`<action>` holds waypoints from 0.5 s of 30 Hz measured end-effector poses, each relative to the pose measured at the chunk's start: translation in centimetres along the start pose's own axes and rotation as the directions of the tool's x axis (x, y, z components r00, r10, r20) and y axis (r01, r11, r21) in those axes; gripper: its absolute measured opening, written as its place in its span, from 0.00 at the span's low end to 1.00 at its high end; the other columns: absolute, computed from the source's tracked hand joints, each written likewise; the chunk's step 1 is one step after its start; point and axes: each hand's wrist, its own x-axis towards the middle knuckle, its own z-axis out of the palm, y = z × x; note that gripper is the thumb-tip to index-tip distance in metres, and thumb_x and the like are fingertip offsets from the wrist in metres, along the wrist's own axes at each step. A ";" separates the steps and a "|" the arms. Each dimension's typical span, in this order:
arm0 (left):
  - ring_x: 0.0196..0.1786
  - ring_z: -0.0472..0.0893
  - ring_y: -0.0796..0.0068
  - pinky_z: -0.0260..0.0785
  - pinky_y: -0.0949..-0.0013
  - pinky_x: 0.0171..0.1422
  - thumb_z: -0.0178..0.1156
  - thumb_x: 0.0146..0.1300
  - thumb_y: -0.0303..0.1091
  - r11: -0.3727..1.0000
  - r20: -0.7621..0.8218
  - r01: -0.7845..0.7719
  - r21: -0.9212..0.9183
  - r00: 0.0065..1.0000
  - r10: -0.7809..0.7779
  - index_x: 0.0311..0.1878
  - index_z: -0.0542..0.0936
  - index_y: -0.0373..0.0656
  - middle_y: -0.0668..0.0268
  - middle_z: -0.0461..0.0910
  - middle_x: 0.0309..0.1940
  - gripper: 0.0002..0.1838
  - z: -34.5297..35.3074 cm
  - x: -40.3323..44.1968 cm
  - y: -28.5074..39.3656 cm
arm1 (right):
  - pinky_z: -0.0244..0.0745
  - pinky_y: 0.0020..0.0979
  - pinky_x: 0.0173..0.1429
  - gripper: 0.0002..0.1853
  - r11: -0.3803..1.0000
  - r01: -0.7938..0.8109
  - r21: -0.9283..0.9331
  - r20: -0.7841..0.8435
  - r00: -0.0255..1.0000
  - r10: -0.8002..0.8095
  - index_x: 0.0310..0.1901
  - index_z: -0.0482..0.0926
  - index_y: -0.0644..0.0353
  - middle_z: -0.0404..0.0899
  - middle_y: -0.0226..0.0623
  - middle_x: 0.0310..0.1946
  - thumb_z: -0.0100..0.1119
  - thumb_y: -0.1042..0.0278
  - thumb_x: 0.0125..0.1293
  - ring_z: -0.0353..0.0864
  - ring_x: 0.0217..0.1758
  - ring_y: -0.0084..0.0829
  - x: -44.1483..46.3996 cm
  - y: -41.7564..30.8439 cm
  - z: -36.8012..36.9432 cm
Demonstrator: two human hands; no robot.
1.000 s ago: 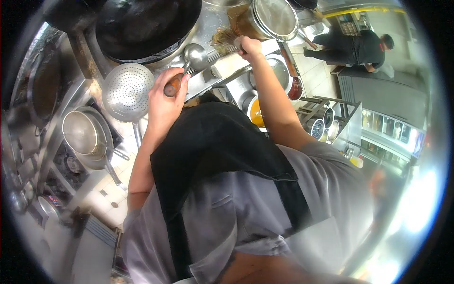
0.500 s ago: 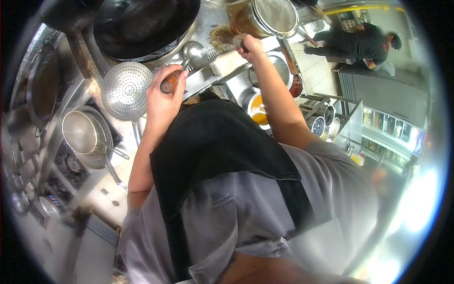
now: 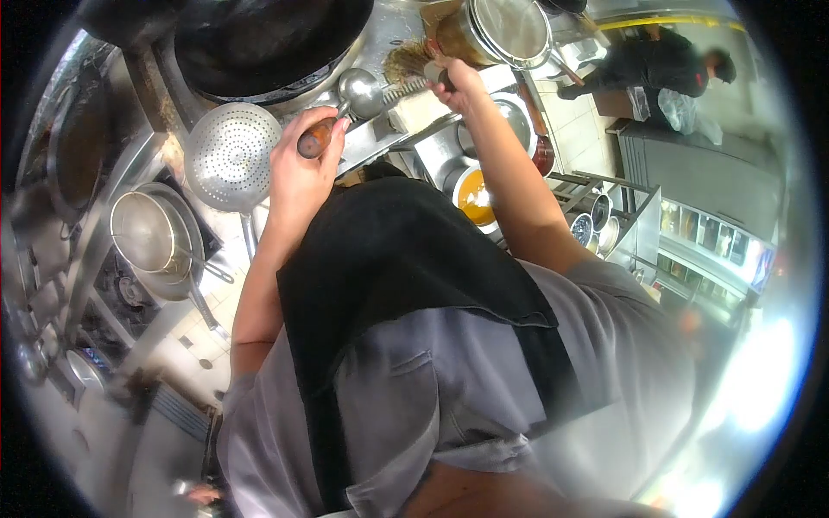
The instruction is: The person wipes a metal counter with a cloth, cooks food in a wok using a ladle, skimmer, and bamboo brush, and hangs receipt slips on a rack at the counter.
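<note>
My left hand (image 3: 300, 168) is closed around the wooden handle of a ladle (image 3: 361, 92), whose round metal bowl lies beyond my fingers. In my closed right hand (image 3: 462, 86) is the grip of a brush (image 3: 408, 66) with straw-coloured bristles, which point left over the metal counter. A big dark wok (image 3: 268, 43) sits beyond my left hand. To that hand's left rests a perforated skimmer (image 3: 231, 155). A metal pot with a strainer in its top (image 3: 511, 33) stands just past my right hand.
Below my right forearm is a pan of orange-yellow liquid (image 3: 474, 197). A strainer over a pan (image 3: 151, 231) sits on the stove at left. Another person in black (image 3: 661, 65) stands at the counter (image 3: 699, 173) on the right, with plastic bags nearby.
The view has shifted slightly. Both hands keep their holds and have hardly moved. The other person's arms and posture have changed, and more of the plastic bags shows.
</note>
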 end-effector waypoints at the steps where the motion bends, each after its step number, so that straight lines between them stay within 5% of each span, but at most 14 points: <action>1: 0.42 0.87 0.76 0.78 0.73 0.48 0.66 0.71 0.28 1.000 0.001 0.004 -0.001 1.000 -0.004 0.52 0.82 0.34 0.61 0.87 0.41 0.11 0.0 0.0 0.1 | 0.57 0.22 0.12 0.12 0.998 -0.049 -0.044 0.010 0.999 0.049 0.47 0.75 0.62 0.80 0.48 0.28 0.47 0.62 0.74 0.69 0.14 0.23 0.1 0.6 -0.4; 4: 0.42 0.87 0.77 0.78 0.73 0.48 0.66 0.71 0.28 0.999 -0.003 0.037 -0.001 0.999 -0.037 0.53 0.82 0.34 0.61 0.87 0.40 0.11 -0.1 0.0 0.7 | 0.60 0.19 0.11 0.14 0.993 -0.101 -0.065 0.059 0.993 0.105 0.50 0.69 0.66 0.78 0.54 0.31 0.50 0.63 0.74 0.68 0.14 0.22 -0.2 2.2 -0.3; 6: 0.42 0.87 0.77 0.78 0.73 0.49 0.66 0.72 0.29 0.999 -0.012 0.037 -0.009 0.999 -0.037 0.53 0.82 0.33 0.61 0.87 0.40 0.11 0.0 0.0 0.6 | 0.60 0.19 0.11 0.14 0.971 -0.223 0.091 0.191 0.960 0.203 0.51 0.68 0.66 0.78 0.55 0.33 0.49 0.62 0.75 0.68 0.14 0.23 1.5 3.0 0.4; 8: 0.42 0.87 0.77 0.78 0.73 0.49 0.66 0.72 0.30 0.999 -0.010 0.042 -0.015 0.999 -0.042 0.53 0.82 0.33 0.61 0.87 0.40 0.12 -0.1 -0.2 0.6 | 0.60 0.19 0.11 0.15 0.973 -0.193 0.125 0.122 0.976 0.178 0.52 0.67 0.65 0.77 0.56 0.35 0.49 0.60 0.75 0.68 0.15 0.23 2.9 2.7 1.7; 11: 0.42 0.87 0.76 0.78 0.73 0.49 0.66 0.72 0.31 0.998 0.000 0.027 0.050 1.000 -0.027 0.53 0.82 0.34 0.61 0.87 0.38 0.12 -0.4 0.0 1.0 | 0.63 0.20 0.13 0.14 0.961 -0.101 0.257 0.104 0.992 0.076 0.55 0.70 0.62 0.75 0.61 0.46 0.48 0.65 0.74 0.80 0.33 0.39 7.2 1.4 1.0; 15: 0.43 0.87 0.76 0.78 0.73 0.50 0.65 0.73 0.31 0.998 0.001 0.053 0.034 0.999 -0.054 0.53 0.82 0.34 0.61 0.86 0.38 0.12 -0.6 -0.1 0.6 | 0.66 0.23 0.16 0.13 0.981 -0.060 0.186 0.092 0.995 0.043 0.52 0.73 0.64 0.80 0.52 0.37 0.53 0.64 0.73 0.75 0.20 0.30 2.3 -1.2 -0.2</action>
